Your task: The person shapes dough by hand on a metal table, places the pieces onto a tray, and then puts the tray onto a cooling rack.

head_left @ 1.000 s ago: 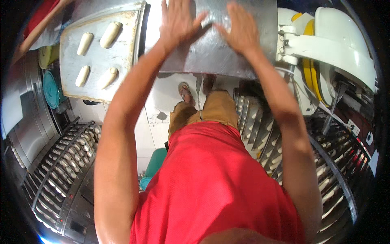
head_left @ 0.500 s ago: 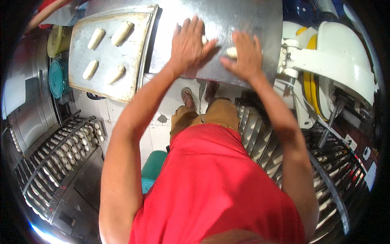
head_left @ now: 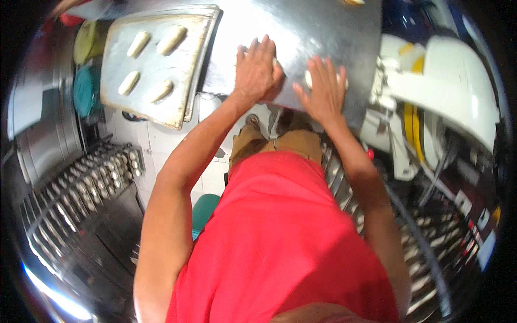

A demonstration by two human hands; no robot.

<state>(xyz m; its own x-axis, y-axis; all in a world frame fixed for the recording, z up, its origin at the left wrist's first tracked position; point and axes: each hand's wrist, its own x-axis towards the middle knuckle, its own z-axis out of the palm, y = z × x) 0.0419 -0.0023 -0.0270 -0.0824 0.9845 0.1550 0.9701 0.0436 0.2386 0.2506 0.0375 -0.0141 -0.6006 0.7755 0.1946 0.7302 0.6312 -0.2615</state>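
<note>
My left hand (head_left: 257,70) lies flat, palm down, on a small piece of pale dough (head_left: 276,62). Most of that piece is hidden under the fingers. Beside it, my right hand (head_left: 325,90) presses with outstretched fingers on a second dough piece (head_left: 308,79), whose ends show on both sides of the fingers. Both pieces rest on the metal worktable (head_left: 301,32). On the left, a worn baking tray (head_left: 119,86) holds several shaped dough rolls (head_left: 172,40), spaced apart.
A white machine (head_left: 452,81) with a yellow part stands against the table's right side. Racks of dough rolls (head_left: 105,175) stand at lower left and lower right. A teal lidded bin (head_left: 83,91) sits left of the tray. Another person's arm (head_left: 70,5) shows at top left.
My right hand has come slightly nearer to me over its dough, which now shows at both sides. My left thumb has drawn in toward the fingers. The whole view has shifted a little.
</note>
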